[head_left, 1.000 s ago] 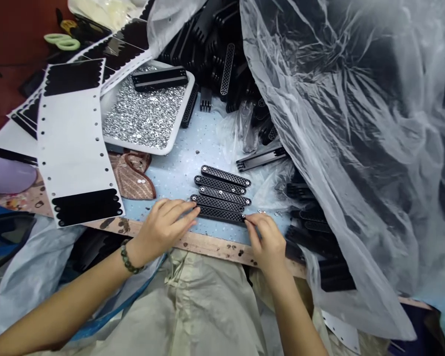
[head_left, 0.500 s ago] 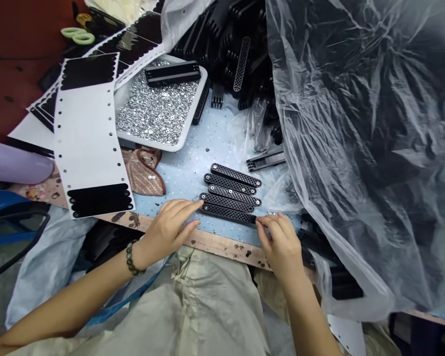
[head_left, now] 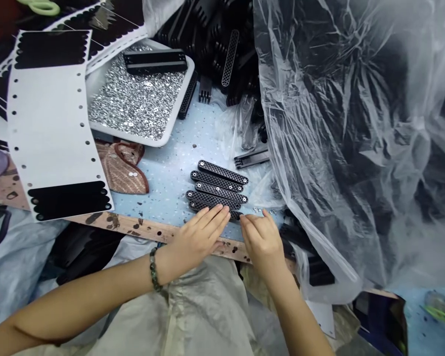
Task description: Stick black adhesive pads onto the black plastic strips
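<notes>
Five black bars [head_left: 221, 193] lie side by side, slightly staggered, just beyond your left hand [head_left: 198, 235], each patterned, with bright studs visible on the upper ones. Your left hand is flat, its fingers straight and close together over the nearest bars, partly covering them; it grasps nothing. Your right hand [head_left: 263, 242] has thumb and forefinger drawn narrow at the right end of the nearest bar; whether they pinch it cannot be told. Small loose rings [head_left: 257, 210] lie just beyond your right hand, on the blue table [head_left: 166, 173]. A bracelet [head_left: 155, 269] circles your left wrist. Beyond and left of your left hand is a brown cloth [head_left: 124, 174]; farther out stands a white tray [head_left: 178, 104] of silvery rings [head_left: 141, 104], with a black stack [head_left: 155, 62] resting on top. Left of these a white card [head_left: 50, 123] with black ends lies tilted. Well beyond your hands is a heap [head_left: 211, 44] of black parts; right of your right hand spreads clear plastic [head_left: 319, 123].
</notes>
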`<state>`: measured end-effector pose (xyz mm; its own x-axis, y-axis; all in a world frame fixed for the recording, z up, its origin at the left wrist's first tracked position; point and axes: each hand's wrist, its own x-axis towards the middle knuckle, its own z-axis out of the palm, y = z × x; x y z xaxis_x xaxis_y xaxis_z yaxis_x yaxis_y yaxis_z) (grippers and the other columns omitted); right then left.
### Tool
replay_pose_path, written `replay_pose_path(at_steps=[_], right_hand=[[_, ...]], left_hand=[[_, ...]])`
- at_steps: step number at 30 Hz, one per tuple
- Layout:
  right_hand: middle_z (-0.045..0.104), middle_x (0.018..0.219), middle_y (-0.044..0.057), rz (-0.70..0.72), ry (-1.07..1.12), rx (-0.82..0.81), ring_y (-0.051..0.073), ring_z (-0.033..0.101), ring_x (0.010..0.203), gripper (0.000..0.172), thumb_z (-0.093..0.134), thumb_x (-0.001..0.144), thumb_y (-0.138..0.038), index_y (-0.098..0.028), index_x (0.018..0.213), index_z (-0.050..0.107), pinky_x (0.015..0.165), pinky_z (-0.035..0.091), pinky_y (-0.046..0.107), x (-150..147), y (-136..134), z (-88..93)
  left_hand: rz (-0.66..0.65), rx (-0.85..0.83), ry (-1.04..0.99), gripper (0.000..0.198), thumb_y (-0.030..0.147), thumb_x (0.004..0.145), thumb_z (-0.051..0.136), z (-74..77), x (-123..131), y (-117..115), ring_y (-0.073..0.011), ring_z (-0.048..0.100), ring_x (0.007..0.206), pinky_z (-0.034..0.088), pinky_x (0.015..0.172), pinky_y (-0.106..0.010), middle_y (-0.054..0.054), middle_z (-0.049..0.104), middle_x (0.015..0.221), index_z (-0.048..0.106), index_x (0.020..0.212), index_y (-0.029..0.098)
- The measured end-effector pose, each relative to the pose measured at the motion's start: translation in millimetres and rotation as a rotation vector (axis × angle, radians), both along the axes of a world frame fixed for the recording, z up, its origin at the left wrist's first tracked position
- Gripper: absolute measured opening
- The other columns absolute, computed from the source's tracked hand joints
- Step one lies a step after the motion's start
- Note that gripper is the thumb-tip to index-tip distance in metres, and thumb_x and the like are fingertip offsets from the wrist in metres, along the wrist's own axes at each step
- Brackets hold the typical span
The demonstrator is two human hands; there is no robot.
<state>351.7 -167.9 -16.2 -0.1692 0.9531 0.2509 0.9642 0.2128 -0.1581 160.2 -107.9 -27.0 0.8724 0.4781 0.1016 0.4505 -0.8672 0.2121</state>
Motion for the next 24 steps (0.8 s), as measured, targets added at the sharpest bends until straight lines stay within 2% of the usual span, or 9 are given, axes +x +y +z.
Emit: replay_pose_path(at_steps=[4,7,11,15,17,21,24], right_hand=[[0.068,0.101,0.012,0.07,-0.105,-0.074,0.02,0.06,0.087,0.027,0.045,0.089,-0.008,-0.01,0.111,0.061,0.099,0.041,0.047,1,-6,7.0],[0.068,0.094,0.009,0.004,0.015,-0.126,0.019,0.061,0.084,0.022,0.048,0.09,-0.012,-0.013,0.106,0.063,0.095,0.044,0.042,2,-1,12.7],[0.064,0.093,0.009,-0.106,0.238,-0.076,0.018,0.06,0.087,0.021,0.047,0.092,-0.016,-0.016,0.104,0.064,0.082,0.051,0.033,-2,29,13.1],[0.062,0.097,0.011,-0.137,0.199,-0.044,0.02,0.058,0.089,0.025,0.043,0.093,-0.019,-0.016,0.104,0.064,0.08,0.051,0.036,-10,67,1.7],[0.062,0.094,0.01,-0.118,0.194,-0.073,0.021,0.057,0.09,0.023,0.042,0.093,-0.018,-0.016,0.1,0.065,0.081,0.05,0.037,-9,75,-1.6],[0.065,0.092,0.006,-0.112,0.312,-0.063,0.017,0.059,0.088,0.018,0.045,0.093,-0.017,-0.018,0.099,0.062,0.089,0.047,0.034,0,58,2.7],[0.066,0.09,0.005,-0.115,0.235,-0.04,0.016,0.06,0.085,0.016,0.048,0.092,-0.017,-0.018,0.099,0.062,0.1,0.041,0.04,2,35,4.8]], left_hand=[[0.002,0.018,0.019,0.052,0.03,0.096,0.038,-5.9,-3,0,-0.0245,0.024,0.141,0.027,0.113,-0.039,-0.011,0.028,0.152,0.033,0.143,0.008],[-0.005,0.028,0.025,0.051,0.027,0.096,0.038,-5.5,-3,0,-0.0246,0.025,0.141,0.028,0.113,-0.039,-0.011,0.027,0.152,0.033,0.143,0.008],[-0.006,0.044,0.037,0.05,0.022,0.094,0.039,-4.3,-1,-1,-0.0248,0.026,0.14,0.027,0.114,-0.04,-0.012,0.029,0.151,0.034,0.142,0.007],[0.007,0.051,0.025,0.049,0.022,0.093,0.041,-4.3,1,0,-0.0255,0.031,0.138,0.028,0.113,-0.043,-0.014,0.036,0.148,0.037,0.14,0.007],[0.007,0.038,0.018,0.049,0.022,0.093,0.041,-4.1,2,1,-0.0254,0.032,0.137,0.027,0.113,-0.044,-0.013,0.038,0.147,0.037,0.14,0.007],[0.005,0.002,0.02,0.049,0.02,0.094,0.04,-2.7,2,2,-0.0252,0.033,0.136,0.026,0.113,-0.047,-0.012,0.037,0.147,0.036,0.141,0.009],[0.014,-0.014,0.004,0.048,0.02,0.093,0.041,-2.0,2,1,-0.0267,0.028,0.139,0.027,0.113,-0.047,-0.011,0.035,0.149,0.038,0.14,0.01]])
